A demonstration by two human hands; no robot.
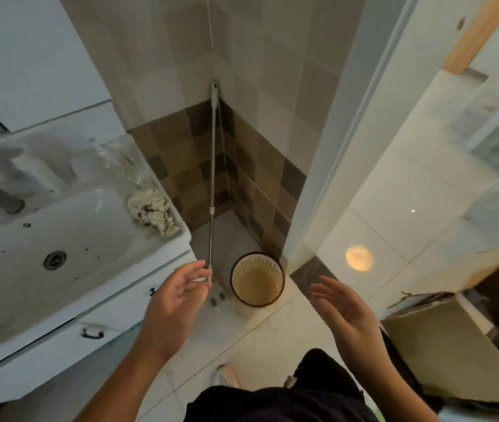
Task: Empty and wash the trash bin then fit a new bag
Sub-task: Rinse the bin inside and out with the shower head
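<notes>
Both grips empty, fingers relaxed: left hand (178,295) and right hand (344,309) flank trash bin (257,280), upright on floor (272,336), lower centre.

The corner walls (251,86) are tiled, pale beige above and mixed brown squares below. The floor (373,226) is glossy white tile, with a round yellowish spot of light (360,257) reflected on it. At left stands a white sink (59,239) on a white cabinet (68,324). A white door frame (330,153) rises beside the corner.
</notes>
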